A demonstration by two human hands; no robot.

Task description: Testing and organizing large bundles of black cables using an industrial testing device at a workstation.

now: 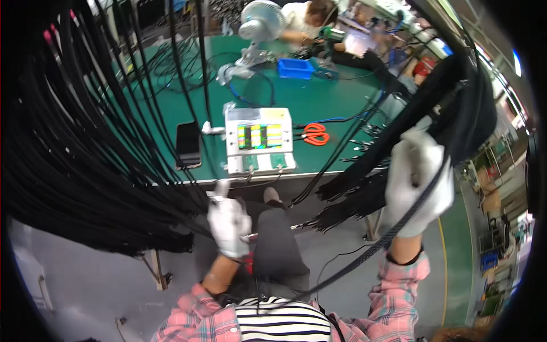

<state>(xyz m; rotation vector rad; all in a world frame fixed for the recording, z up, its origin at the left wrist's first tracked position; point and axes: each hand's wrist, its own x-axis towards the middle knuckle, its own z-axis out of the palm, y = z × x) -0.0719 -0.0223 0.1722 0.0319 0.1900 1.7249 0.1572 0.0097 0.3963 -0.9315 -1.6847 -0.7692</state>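
Cable (367,252), black (with braid-like texture)

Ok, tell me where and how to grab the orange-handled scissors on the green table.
Grip the orange-handled scissors by their two rounded loops, coming from the right, probably with the white-gloved right hand. The loops face right, away from the white boxy device with a colourful screen; the narrower end points left, towards it.

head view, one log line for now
left hand: gloved, blurred; right hand: gloved, at cable, grip unclear; white box: on table, screen lit; phone: left of box
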